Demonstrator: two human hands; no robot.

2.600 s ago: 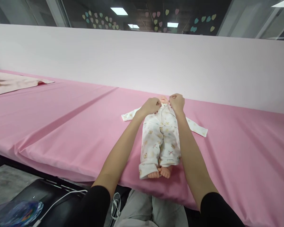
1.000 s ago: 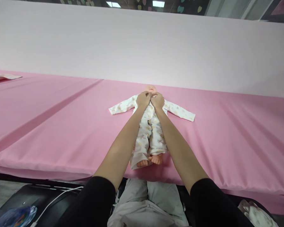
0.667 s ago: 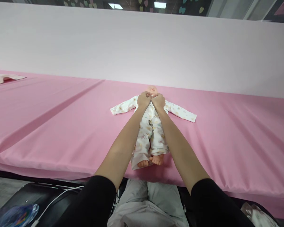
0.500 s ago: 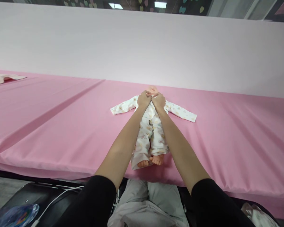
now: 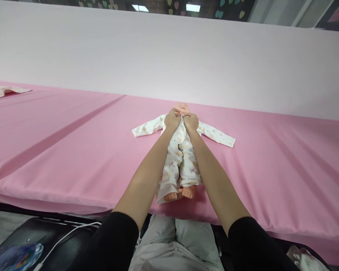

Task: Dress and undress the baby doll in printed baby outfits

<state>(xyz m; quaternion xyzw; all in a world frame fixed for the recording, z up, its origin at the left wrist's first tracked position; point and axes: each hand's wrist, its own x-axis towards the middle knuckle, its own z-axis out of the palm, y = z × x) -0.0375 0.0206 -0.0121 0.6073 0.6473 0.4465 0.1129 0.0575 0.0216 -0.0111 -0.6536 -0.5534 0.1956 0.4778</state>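
A baby doll (image 5: 183, 107) lies on its back on the pink padded surface, feet toward me. It wears a white printed romper (image 5: 173, 165) with long sleeves spread out to both sides; its bare feet (image 5: 188, 192) show at the leg openings. At the doll's neck, my left hand (image 5: 172, 119) is closed on the collar of the romper. Close beside it, my right hand (image 5: 191, 122) pinches the collar's other side. The fingertips nearly meet under the doll's chin, and the backs of my hands hide exactly what they grip.
The pink padded surface (image 5: 73, 150) runs up to a white wall (image 5: 169, 56). A pale cloth (image 5: 5, 91) lies at the far left. Below the front edge are a black chair (image 5: 45, 241) with a white cable (image 5: 67, 235), a clear plastic item (image 5: 19, 258), and a bundled cloth (image 5: 306, 259) at right.
My right hand has shifted very slightly right, opening a small gap between the hands at the collar. Both hands stay closed there, and the doll lies as before.
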